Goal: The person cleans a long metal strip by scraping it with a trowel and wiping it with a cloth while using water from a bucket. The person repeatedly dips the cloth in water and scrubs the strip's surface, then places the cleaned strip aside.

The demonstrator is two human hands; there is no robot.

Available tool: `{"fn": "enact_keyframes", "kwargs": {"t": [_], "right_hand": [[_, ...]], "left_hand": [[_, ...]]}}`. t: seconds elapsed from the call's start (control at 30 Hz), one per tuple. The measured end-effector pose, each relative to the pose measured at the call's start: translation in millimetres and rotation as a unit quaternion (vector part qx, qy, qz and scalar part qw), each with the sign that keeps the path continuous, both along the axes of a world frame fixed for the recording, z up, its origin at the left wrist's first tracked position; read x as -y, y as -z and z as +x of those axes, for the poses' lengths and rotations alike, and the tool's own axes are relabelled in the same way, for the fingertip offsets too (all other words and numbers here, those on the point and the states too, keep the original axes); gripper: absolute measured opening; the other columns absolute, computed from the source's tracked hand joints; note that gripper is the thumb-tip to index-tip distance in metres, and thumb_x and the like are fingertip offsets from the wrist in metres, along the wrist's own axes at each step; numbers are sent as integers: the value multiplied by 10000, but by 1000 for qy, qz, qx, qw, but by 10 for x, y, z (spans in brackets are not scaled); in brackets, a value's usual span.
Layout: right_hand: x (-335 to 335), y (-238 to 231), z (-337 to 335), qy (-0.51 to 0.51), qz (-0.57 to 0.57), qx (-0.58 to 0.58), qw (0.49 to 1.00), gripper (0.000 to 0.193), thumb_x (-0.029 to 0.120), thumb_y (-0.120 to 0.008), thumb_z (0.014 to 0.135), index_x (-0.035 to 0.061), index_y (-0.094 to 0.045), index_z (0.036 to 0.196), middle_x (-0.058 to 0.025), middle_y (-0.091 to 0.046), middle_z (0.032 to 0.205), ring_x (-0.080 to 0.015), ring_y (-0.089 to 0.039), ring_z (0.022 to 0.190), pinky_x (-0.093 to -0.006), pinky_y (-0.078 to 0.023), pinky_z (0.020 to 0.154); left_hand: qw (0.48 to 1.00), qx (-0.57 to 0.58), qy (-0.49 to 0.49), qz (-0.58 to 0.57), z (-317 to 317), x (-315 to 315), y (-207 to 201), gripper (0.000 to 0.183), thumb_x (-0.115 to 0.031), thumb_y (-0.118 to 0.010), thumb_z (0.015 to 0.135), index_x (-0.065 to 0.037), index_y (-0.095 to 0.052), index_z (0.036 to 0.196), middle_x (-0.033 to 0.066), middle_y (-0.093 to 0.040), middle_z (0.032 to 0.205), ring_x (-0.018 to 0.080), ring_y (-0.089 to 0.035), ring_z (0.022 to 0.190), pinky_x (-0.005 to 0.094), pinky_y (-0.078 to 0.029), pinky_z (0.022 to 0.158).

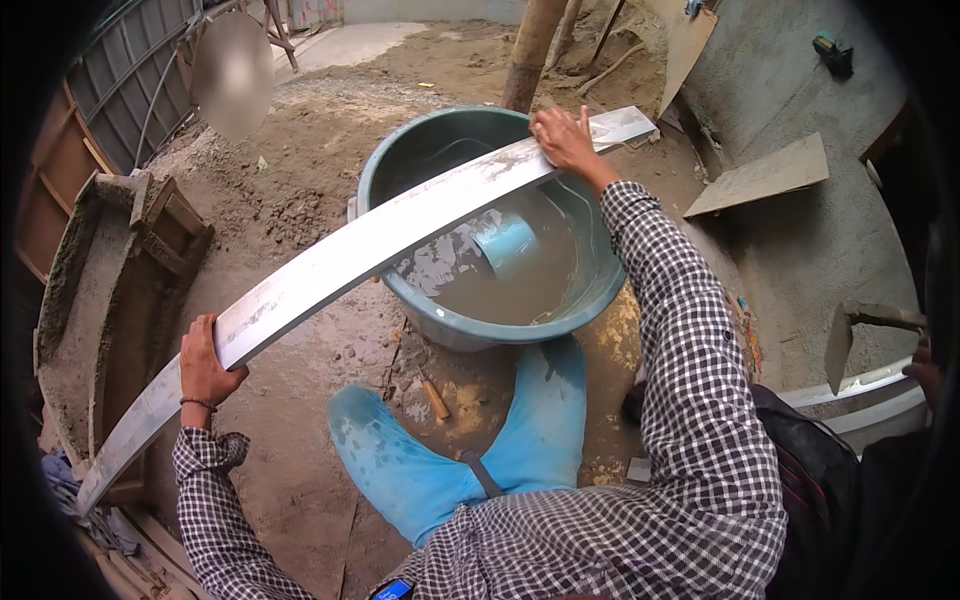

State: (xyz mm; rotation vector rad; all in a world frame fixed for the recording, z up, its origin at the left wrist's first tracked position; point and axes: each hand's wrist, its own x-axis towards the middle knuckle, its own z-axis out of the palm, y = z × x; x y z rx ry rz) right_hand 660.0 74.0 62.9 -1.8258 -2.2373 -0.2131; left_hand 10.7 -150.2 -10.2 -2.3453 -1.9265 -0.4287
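A long silver-grey straightedge bar (pixel 375 245), smeared with pale residue, runs diagonally across the view. My left hand (pixel 208 370) grips it toward its lower left end. Near its upper right end, my right hand (pixel 568 140) is closed over its edge. Beneath the bar stands a large dark green tub (pixel 470 330) of murky grey water (pixel 465 290). A light blue cylindrical container (pixel 507 243) lies partly sunk in that water. The bar crosses above the tub and hides part of its inside. It looks bowed in this view.
A wooden-handled tool (pixel 435 399) lies between my knees. Mortar-crusted wooden troughs (pixel 120 300) stand left. A wooden post (pixel 535 55) rises behind the tub. At right are a tilted board (pixel 765 175), another person's hand (pixel 922 370) near a flat tool (pixel 845 345), and metal bars (pixel 860 388).
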Motion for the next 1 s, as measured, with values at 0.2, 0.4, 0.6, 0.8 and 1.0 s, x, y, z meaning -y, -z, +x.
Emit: {"fn": "enact_keyframes", "kwargs": {"t": [0.2,0.4,0.6,0.8,1.0], "right_hand": [[378,91,-1216,-176,5,0,984,298,332,-407,1114,168,-641,1198,-75,-633,1148,-278,-556,1314,-680,-48,1284],[-296,-242,969,80,-39,49,995,386,303,-336,1138,196,-608,1389,-37,-593,1485,-286,-454,1472,-727,48,1253],[75,41,-126,-60,-23,-57,996,332,286,-418,1111,169,-622,1346,-130,-576,1377,-324,-476,1453,-692,-86,1273],[427,26,-265,-102,-18,-64,993,326,310,-449,1124,317,-617,1404,14,-562,1540,-284,-309,1584,-647,20,1289],[-371,-64,1489,174,92,-27,980,316,250,-487,1087,299,-690,1324,-5,-604,1480,-302,-397,1507,-710,3,1222]], "left_hand": [[1000,-3,-17,19,-65,56,-24,781,-179,-799,578,3,-524,1285,196,-580,1183,399,-576,1113,443,-455,1011],[1000,25,11,10,42,-97,-27,803,-184,-801,558,-16,-513,1289,194,-576,1170,406,-574,1103,458,-457,988],[1000,-3,-28,-13,-146,8,42,867,-181,-816,582,19,-497,1363,237,-578,1294,429,-544,1232,475,-418,1105],[999,-12,-32,-14,-282,73,108,894,-182,-807,568,31,-492,1377,261,-552,1364,451,-525,1263,494,-409,1130],[999,26,-27,-36,-99,-31,58,858,-177,-797,562,21,-498,1342,250,-557,1293,456,-533,1211,490,-423,1101]]}}
